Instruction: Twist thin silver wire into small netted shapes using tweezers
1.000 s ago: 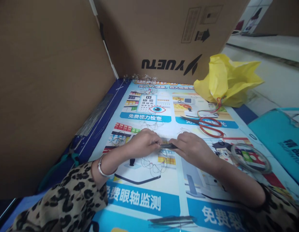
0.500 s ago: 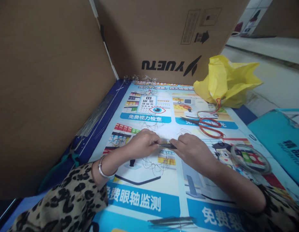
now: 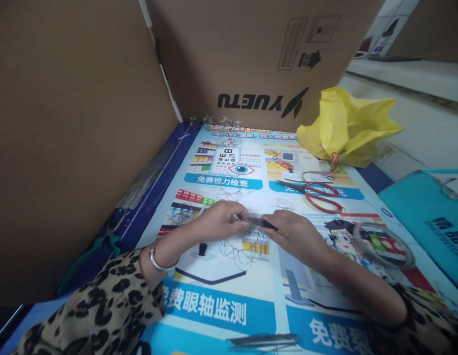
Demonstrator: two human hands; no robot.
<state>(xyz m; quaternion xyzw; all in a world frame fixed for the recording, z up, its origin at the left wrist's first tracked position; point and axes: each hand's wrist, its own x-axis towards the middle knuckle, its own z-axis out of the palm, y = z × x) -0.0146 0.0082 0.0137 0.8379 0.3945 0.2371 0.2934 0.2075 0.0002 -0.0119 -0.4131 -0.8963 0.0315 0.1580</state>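
Observation:
My left hand (image 3: 220,222) and my right hand (image 3: 294,233) meet over a printed poster (image 3: 221,301) on the table. Both pinch a thin dark bundle of wires (image 3: 261,223) held level between them. Fine looping wire (image 3: 238,252) hangs and lies under the hands. A silver bangle (image 3: 155,259) circles my left wrist, and both arms wear leopard-print sleeves.
Red-handled scissors (image 3: 321,195) lie behind my right hand, near a yellow plastic bag (image 3: 347,128). A clear round coil (image 3: 384,245) sits at the right, beside a teal bag (image 3: 428,222). Cardboard walls (image 3: 73,138) stand left and behind. Another dark wire bundle (image 3: 264,340) lies at the front edge.
My right hand has slid slightly right and down along the dark bundle, showing more of it. My left hand has stayed put.

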